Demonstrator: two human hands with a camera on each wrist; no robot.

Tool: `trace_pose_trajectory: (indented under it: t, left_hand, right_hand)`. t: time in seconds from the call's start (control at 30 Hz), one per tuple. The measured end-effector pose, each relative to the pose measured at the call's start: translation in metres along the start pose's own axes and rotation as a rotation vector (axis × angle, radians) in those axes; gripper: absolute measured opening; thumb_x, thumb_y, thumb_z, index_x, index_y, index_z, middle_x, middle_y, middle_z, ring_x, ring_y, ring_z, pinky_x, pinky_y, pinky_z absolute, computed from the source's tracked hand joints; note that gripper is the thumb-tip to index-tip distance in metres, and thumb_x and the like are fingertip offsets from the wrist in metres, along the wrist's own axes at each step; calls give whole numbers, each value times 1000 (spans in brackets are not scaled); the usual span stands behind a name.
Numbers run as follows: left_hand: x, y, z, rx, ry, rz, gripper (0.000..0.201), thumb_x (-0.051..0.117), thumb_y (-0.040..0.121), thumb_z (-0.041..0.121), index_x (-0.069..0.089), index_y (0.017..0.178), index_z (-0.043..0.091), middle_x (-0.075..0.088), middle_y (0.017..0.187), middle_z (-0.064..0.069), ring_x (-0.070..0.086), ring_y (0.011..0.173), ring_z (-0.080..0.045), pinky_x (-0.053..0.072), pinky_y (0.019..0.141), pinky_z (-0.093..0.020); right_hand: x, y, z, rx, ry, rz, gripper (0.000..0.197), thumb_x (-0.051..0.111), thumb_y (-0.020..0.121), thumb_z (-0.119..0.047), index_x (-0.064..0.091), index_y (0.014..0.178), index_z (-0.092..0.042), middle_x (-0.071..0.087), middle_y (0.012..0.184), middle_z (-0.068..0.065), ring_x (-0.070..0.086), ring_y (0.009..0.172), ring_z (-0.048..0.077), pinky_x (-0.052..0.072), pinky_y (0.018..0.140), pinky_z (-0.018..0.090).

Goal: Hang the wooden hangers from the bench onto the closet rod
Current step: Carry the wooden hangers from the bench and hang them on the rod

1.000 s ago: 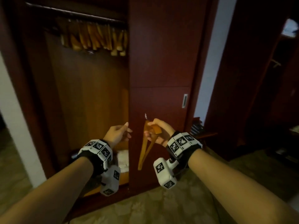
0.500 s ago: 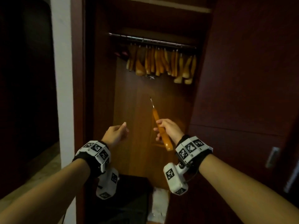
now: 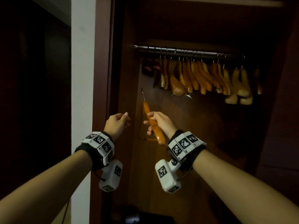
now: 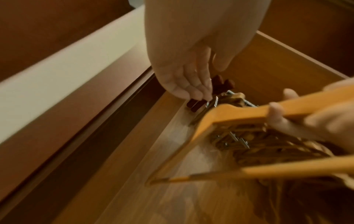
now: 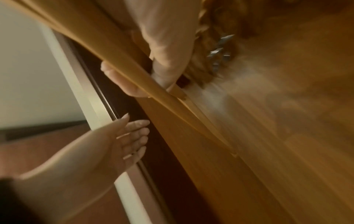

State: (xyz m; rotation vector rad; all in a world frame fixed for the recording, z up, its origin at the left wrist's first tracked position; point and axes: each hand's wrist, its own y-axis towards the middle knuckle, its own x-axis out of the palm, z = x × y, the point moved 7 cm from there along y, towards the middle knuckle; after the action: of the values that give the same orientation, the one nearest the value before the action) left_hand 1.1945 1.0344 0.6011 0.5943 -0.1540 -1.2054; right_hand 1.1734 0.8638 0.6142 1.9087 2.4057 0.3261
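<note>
step: carry-to-rod | right hand [image 3: 159, 122] grips orange wooden hanger [image 3: 153, 125], left hand [image 3: 116, 122] loose, empty | next: raise hook onto chrome closet rod [image 3: 186, 51]

1. Hanger [image 3: 153, 125] in my right hand [image 3: 160, 122]: glossy varnished wood, thin metal hook.
2. Rod [image 3: 186, 50]: shiny bare metal.
3. Hung hangers [image 3: 202, 78]: the same polished wood.
4. Closet back [image 3: 210, 135]: smooth wood veneer.

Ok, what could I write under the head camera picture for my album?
Right hand holds a hanger up below the rod of hung hangers; left hand holds nothing.
</note>
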Motion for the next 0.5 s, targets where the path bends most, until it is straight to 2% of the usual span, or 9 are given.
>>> trace_pose_trajectory:
  t: [0.07,0.17,0.27,0.33,0.4,0.5]
  left_hand:
    - [-11,29,0,14,-6,9,31,44,98,30,65,86,10,63,69,-3,57,62,-15,46,65,-28]
    - [-14,51,2,27,-48,-30,28,45,98,27,63,91,6,63,65,-8,62,56,-22,53,60,-33]
    - [-8,59,3,93,25,-38,18,51,95,27,63,91,14,66,67,-8,64,57,-20,54,59,-32]
    - [-6,67,2,87,-7,-12,15,53,93,28,62,94,16,68,70,-7,66,62,-20,57,65,-36]
    - [-3,75,3,103,-16,16,12,54,91,29,61,94,19,69,78,-6,67,72,-22,57,72,-41]
    - [3,81,12,132,-15,46,13,52,91,30,57,99,21,68,92,-5,64,84,-22,54,79,-41]
  right_hand:
    - [20,32,-15,-64,0,25,20,34,97,-4,50,89,-13,51,84,14,45,47,17,43,41,23]
    - [40,70,-39,-157,19,80,23,33,96,-3,49,84,-13,51,79,14,46,33,12,41,36,18]
    - [54,99,-61,-238,10,103,19,32,97,-2,49,91,-9,50,78,13,45,31,10,41,36,18]
    - [56,113,-69,-268,-4,125,15,32,96,-2,46,100,-6,50,77,13,44,32,10,40,36,19]
    - [54,123,-69,-266,-15,131,15,32,95,-1,45,100,-6,50,77,14,44,32,11,40,36,19]
    - [41,129,-54,-230,-49,150,18,34,94,-1,48,105,-4,51,76,16,47,29,10,41,34,17]
